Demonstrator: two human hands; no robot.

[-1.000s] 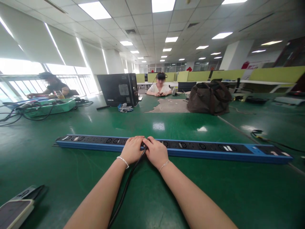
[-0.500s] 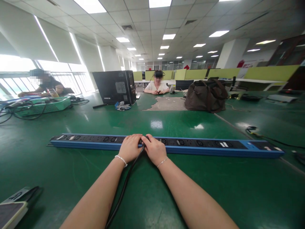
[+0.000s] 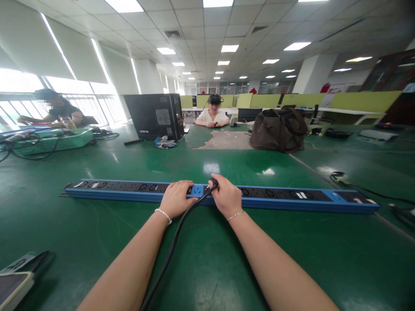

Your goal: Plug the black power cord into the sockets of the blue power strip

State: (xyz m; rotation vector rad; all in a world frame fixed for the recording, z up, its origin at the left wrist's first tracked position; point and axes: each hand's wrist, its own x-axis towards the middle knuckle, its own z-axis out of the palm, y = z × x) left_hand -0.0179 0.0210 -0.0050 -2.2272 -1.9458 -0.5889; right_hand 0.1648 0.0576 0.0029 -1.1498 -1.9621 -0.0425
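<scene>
A long blue power strip (image 3: 285, 202) with black sockets lies across the table in front of me. My left hand (image 3: 177, 198) is closed around its middle, fingers over the top and thumb along the near side. Just right of those fingers a blue socket section (image 3: 197, 190) shows. My right hand (image 3: 227, 196) grips a black plug (image 3: 214, 182) at the strip, right of the blue section. The plug's pins are hidden, so I cannot tell whether it is in a socket. Its black cable (image 3: 171, 248) runs down toward me between my forearms.
On the green table (image 3: 81, 242) stand a black computer case (image 3: 152, 116), gloves (image 3: 165, 142), a brown bag (image 3: 275, 131) and a green basket (image 3: 65, 140) with cables. Two people sit beyond. More cables (image 3: 366, 188) lie at right; a pale-edged device (image 3: 16, 287) sits lower left.
My right hand has moved right and slightly up with the plug, away from my left hand. The blue socket section between them has come into view. My left hand stays on the strip.
</scene>
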